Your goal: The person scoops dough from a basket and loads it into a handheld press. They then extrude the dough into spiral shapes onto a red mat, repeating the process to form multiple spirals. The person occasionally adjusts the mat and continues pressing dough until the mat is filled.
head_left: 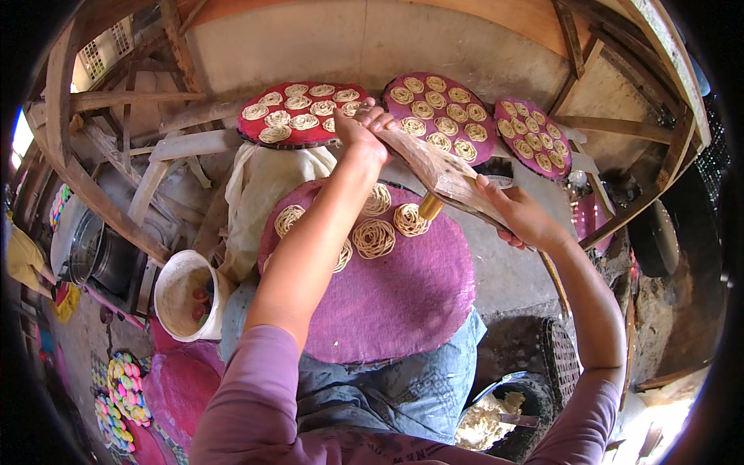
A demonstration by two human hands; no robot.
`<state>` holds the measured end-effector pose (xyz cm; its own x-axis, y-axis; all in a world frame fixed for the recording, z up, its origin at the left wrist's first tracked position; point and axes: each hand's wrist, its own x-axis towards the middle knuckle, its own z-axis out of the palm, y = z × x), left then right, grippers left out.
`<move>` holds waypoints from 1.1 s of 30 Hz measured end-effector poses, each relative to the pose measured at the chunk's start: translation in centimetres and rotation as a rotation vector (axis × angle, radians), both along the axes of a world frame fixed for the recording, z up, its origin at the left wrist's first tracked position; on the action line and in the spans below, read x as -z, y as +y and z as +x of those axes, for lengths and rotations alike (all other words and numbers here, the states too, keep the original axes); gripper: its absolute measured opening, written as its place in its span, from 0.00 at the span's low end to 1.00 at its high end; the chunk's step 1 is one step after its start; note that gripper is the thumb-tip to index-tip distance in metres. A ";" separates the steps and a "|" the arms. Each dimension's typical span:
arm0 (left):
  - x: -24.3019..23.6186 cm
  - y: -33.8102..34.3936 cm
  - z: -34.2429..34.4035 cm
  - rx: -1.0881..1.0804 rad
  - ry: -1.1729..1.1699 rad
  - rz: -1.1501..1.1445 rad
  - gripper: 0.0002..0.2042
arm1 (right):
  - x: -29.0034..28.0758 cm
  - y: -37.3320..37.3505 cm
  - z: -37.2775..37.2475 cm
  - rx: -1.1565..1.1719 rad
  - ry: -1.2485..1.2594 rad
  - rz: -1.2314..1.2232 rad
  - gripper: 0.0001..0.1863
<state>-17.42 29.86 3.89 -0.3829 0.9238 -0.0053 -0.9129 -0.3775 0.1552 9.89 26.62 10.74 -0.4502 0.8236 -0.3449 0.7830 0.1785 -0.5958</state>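
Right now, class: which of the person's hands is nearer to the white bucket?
Left. The left hand grips the far end of the wooden press, up and right of the bucket; the right hand holds the other end, farther right.

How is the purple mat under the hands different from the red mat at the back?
The purple mat is bigger and near the person; the red mat lies farther away. The purple mat holds only a few noodle coils at its far end; the red mat is nearly covered. Both are round and carry pale noodle coils.
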 end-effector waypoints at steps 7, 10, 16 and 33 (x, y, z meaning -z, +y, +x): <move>-0.7 2.3 0.1 0.063 0.124 0.072 0.35 | 2.2 0.9 0.3 0.061 0.124 0.139 0.43; -0.8 1.8 0.1 0.052 0.299 -0.138 0.35 | 2.2 1.3 0.9 0.081 0.176 0.037 0.42; 2.8 -1.2 0.3 0.382 1.595 -0.462 0.31 | 1.5 1.6 1.2 0.064 0.227 0.034 0.42; 4.1 -3.3 2.4 0.531 1.575 -0.555 0.33 | 3.5 1.3 -1.4 -0.003 0.222 0.024 0.43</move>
<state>-15.00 26.53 -0.18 -0.0167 0.9571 -0.2894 0.2256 0.2856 0.9314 8.47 27.91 7.28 -0.5158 0.8286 -0.2175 0.6323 0.1969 -0.7493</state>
